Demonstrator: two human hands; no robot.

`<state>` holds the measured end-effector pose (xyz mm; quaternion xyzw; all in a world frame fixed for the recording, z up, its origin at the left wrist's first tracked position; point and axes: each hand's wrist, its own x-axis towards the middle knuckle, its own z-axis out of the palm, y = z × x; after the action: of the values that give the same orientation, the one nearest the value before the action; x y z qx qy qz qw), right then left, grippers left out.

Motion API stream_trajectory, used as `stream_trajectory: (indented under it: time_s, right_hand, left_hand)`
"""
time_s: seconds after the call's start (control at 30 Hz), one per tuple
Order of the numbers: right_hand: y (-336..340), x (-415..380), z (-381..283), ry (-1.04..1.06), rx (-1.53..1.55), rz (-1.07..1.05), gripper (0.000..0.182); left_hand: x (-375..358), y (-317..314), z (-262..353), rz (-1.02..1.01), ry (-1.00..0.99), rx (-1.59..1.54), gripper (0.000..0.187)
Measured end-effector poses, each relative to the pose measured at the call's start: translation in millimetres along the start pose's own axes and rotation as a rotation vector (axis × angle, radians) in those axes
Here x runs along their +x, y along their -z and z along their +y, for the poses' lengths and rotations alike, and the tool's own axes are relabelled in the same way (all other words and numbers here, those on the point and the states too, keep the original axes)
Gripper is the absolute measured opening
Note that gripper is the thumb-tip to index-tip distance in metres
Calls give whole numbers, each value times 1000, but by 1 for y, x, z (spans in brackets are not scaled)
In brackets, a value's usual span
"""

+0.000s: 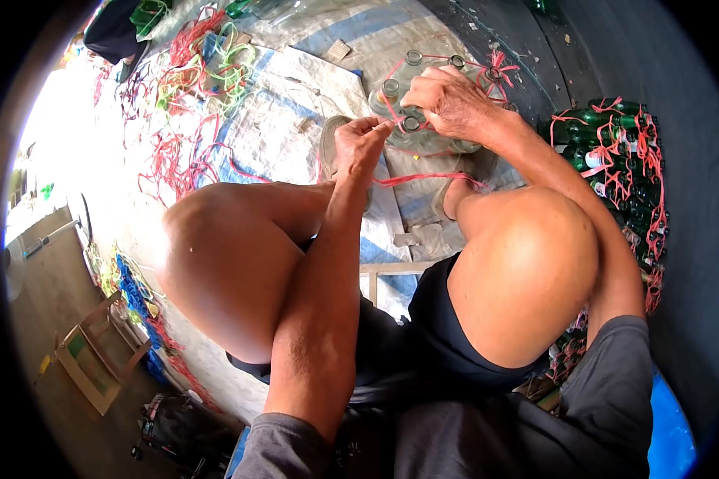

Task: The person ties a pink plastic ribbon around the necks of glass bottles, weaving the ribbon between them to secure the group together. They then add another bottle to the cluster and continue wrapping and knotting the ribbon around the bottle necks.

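Several clear glass bottles (427, 142) stand upright in a cluster between my feet, with pink plastic string (433, 57) running round their necks. At the near side of the cluster, my left hand (361, 145) pinches the string beside a bottle mouth (411, 124). My right hand (453, 102) is over the bottles, its fingers curled down among the necks. Whatever those fingertips grip is hidden. A loose length of pink string (427, 178) lies on the ground in front of the bottles.
Tangled pink and green string (204, 80) lies on the white-and-blue sheet (287, 88) at left. Green bottles (615, 160) tied with pink string are stacked at right. My bent knees flank my arms. A wooden frame (100, 351) lies at lower left.
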<state>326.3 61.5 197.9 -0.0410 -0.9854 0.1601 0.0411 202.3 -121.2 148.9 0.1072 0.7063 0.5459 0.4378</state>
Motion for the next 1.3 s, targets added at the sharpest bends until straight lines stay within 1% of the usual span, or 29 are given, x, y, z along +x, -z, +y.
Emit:
stream_trajectory:
  time_s: [0.03, 0.1, 0.2, 0.3, 0.4, 0.5, 0.53, 0.77, 0.97, 1.07, 1.17, 1.23, 1.3]
  right_hand:
    - [-5, 2, 1, -14, 39, -27, 21]
    - [-13, 5, 1, -43, 118, -81, 21]
    - [-21, 8, 2, -74, 185, -95, 21]
    - [-23, 9, 1, -94, 165, -105, 25]
    - [-20, 10, -2, -122, 98, -169, 31]
    - [-23, 9, -1, -87, 46, -166, 39]
    - [-21, 9, -2, -106, 43, -198, 45]
    - [-18, 14, -3, -162, 64, -289, 47]
    - [-24, 9, -3, -60, -25, -114, 35]
    - [-11, 12, -6, -43, -71, -95, 33]
    - [-8, 13, -4, 77, -129, 22, 23]
    - [-1, 17, 0, 79, -142, 37, 15]
    - [0, 17, -1, 76, -150, 62, 11]
  left_hand:
    - [0, 1, 0, -6, 18, 25, 31]
    - [2, 2, -1, -9, 27, 50, 30]
    - [11, 1, -7, -14, 6, 30, 31]
    - [18, -1, -12, 10, 3, 52, 32]
    - [23, -4, -14, 19, -11, 44, 32]
    - [31, -7, -20, 21, -33, 32, 31]
    - [33, -8, -23, 24, -37, 34, 31]
    - [40, -14, -32, 62, -47, 4, 28]
    - [37, -19, -25, 110, -33, 39, 28]
    - [31, -21, -14, 96, -32, 25, 28]
    - [38, -21, -25, 47, -69, -11, 28]
    - [39, -19, -24, 27, -85, -6, 31]
    - [39, -20, -22, 3, -93, -39, 33]
